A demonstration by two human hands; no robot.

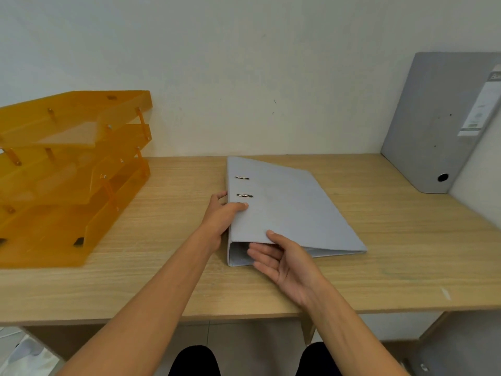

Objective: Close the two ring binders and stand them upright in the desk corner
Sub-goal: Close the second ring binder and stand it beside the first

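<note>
A pale blue-grey ring binder (290, 210) lies closed and flat on the wooden desk (168, 283), spine to the left. My left hand (221, 215) grips its spine edge, thumb on the top cover. My right hand (282, 260) holds the near end, thumb on the cover and fingers at the open bottom edge. A second grey binder (431, 123) stands upright in the right desk corner against the wall, spine label and finger hole facing me.
An orange translucent three-tier letter tray (67, 175) takes up the desk's left side. A white wall runs behind the desk. Bare desk lies between the flat binder and the standing one. My knees show below the front edge.
</note>
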